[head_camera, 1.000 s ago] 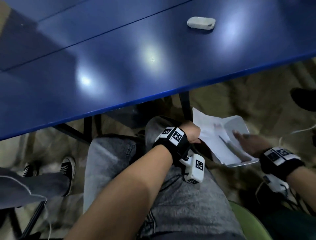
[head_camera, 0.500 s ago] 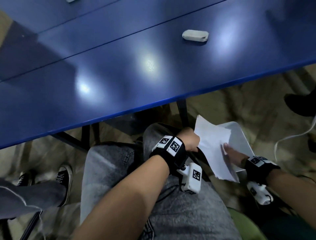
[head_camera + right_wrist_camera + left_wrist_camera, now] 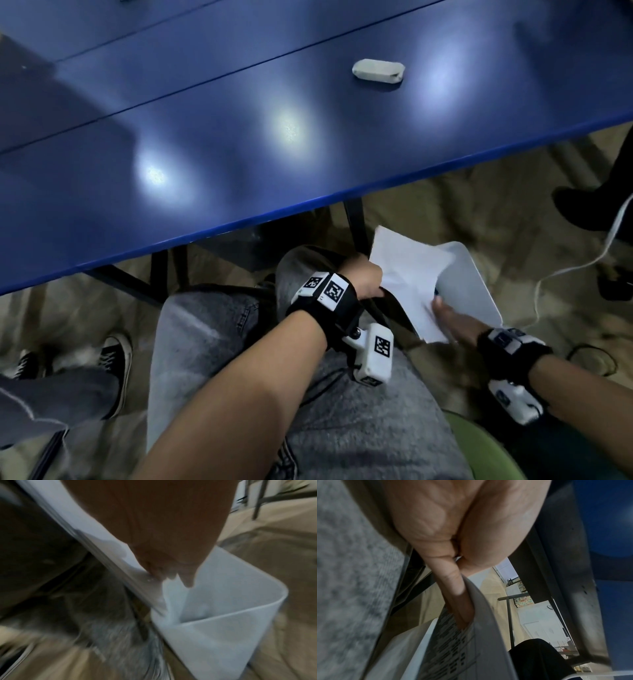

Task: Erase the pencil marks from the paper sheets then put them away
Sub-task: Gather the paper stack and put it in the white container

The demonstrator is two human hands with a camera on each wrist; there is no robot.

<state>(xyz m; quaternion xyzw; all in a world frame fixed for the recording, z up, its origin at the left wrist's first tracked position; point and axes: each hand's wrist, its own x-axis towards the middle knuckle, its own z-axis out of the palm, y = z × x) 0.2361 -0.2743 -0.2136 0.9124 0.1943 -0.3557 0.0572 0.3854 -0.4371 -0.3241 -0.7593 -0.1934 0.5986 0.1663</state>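
The white paper sheets (image 3: pixel 407 274) stand tilted on edge over the mouth of a white bin (image 3: pixel 469 284) on the floor, below the table's front edge. My left hand (image 3: pixel 364 277) pinches their left edge; in the left wrist view its fingers (image 3: pixel 453 595) grip a sheet with printed text (image 3: pixel 453 649). My right hand (image 3: pixel 448 315) holds the sheets' lower right edge; its fingertips (image 3: pixel 187 582) point down into the bin (image 3: pixel 231 615), against the paper (image 3: pixel 96 531). A white eraser (image 3: pixel 378 71) lies on the blue table (image 3: pixel 205 137).
My knees in grey jeans (image 3: pixel 308 428) fill the space under my arms. Table legs (image 3: pixel 356 222) stand just left of the bin. A white cable (image 3: pixel 582 260) runs over the floor at right. Another person's sneakers (image 3: pixel 116 356) are at left, a dark shoe (image 3: pixel 589 209) at right.
The sheets have tipped from lying flat over the bin to standing on edge in its mouth. My right hand slid from flat on the paper to its lower edge.
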